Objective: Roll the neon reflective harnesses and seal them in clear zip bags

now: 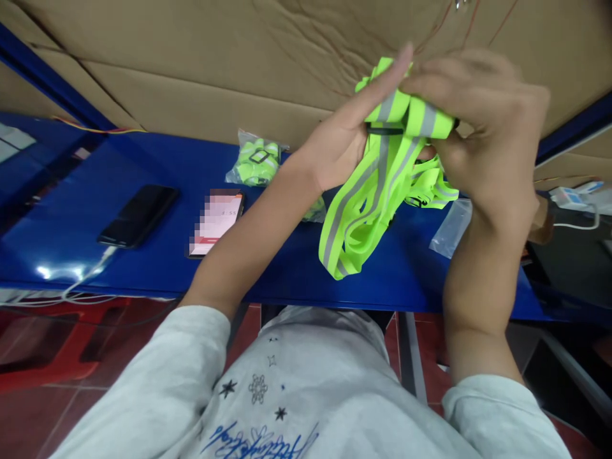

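Observation:
A neon yellow-green reflective strap (382, 172) with grey stripes hangs in loops above the blue table. My left hand (354, 137) is closed around its upper folds, with the thumb stretched along the top. From the right, my right hand (497, 121) pinches the folded upper end; its fingers are slightly blurred and partly hidden. A black slider (385, 131) shows on the band between the hands. Behind the hanging loops, another bundle of the same strap (433, 185) lies on the table beside a clear plastic bag (452, 226).
A bagged green strap (258, 159) lies by the cardboard wall (191, 108). Nearer left are a phone with a lit screen (217, 220) and a black phone (138, 215) on a white cable (95, 268). A white device (568, 196) sits at right. A red stool (67, 344) stands below the table (306, 274).

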Motion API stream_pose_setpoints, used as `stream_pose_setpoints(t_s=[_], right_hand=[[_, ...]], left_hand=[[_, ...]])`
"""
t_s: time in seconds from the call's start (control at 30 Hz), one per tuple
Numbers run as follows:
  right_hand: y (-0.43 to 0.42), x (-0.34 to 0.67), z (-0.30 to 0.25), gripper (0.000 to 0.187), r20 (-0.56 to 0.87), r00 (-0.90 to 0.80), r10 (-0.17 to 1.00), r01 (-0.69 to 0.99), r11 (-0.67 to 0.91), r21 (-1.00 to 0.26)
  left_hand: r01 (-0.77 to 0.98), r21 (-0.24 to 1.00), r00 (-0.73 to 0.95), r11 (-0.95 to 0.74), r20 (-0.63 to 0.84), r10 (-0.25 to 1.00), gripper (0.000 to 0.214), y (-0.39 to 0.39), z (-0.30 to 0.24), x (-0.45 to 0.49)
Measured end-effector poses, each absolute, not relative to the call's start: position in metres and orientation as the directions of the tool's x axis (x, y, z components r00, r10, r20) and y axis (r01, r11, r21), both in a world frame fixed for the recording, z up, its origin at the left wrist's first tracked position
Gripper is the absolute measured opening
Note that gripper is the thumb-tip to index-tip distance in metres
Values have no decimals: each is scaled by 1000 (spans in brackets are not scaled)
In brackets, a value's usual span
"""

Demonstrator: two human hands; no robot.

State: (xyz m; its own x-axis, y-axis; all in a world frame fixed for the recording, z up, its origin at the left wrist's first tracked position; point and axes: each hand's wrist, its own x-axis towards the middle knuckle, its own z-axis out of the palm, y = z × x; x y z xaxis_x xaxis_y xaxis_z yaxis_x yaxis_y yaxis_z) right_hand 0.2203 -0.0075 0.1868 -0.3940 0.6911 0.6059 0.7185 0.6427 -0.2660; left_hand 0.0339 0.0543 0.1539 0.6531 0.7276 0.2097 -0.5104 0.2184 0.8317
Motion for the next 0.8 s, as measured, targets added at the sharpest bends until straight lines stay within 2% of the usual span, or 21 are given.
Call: stream_pose_setpoints(t_s=[0.03, 0.1, 0.13, 0.2, 0.27, 0.37, 0.43, 0.53, 0.67, 0.73, 0.8], right_hand=[[-5, 224, 187, 58, 547, -452, 705, 678, 670, -303], [0, 236, 187, 67, 463, -549, 696, 540, 718, -439], [3, 243, 186, 69, 481, -554, 680, 440, 729, -524], [9, 255, 182, 67, 585, -426, 690, 277, 715, -641], [16, 263, 176, 61, 602, -261, 754, 311, 656, -687], [27, 264, 168, 53, 474, -217, 853, 493, 515, -702], [30, 259, 166, 50, 486, -231, 843, 501, 531, -683], [29, 248, 169, 43, 641, -231, 732, 539, 645, -542], [23, 239, 174, 38, 767, -247, 593, 564, 731, -384], [23, 236, 173, 39, 801, -290, 524, 568, 768, -297], [24, 234, 169, 43, 813, -344, 469, 604, 774, -191]], left_hand=[[-509, 836, 664, 204, 231, 711, 37, 59, 150, 34], [-492, 843, 756, 219, 289, 588, 29, 68, 138, 36], [-477, 850, 780, 225, 291, 554, 26, 72, 132, 36], [-445, 867, 787, 224, 258, 561, 15, 76, 123, 38], [-424, 878, 765, 222, 215, 607, 6, 74, 119, 40], [-450, 859, 744, 243, 211, 634, 13, 68, 119, 43], [-485, 834, 730, 264, 220, 647, 8, 65, 120, 47], [-482, 806, 743, 342, 169, 648, 22, 64, 118, 52], [-434, 765, 844, 476, 160, 513, 32, 61, 116, 55], [-402, 772, 875, 493, 164, 456, 28, 60, 115, 54], [-404, 770, 873, 494, 163, 459, 23, 60, 116, 53]])
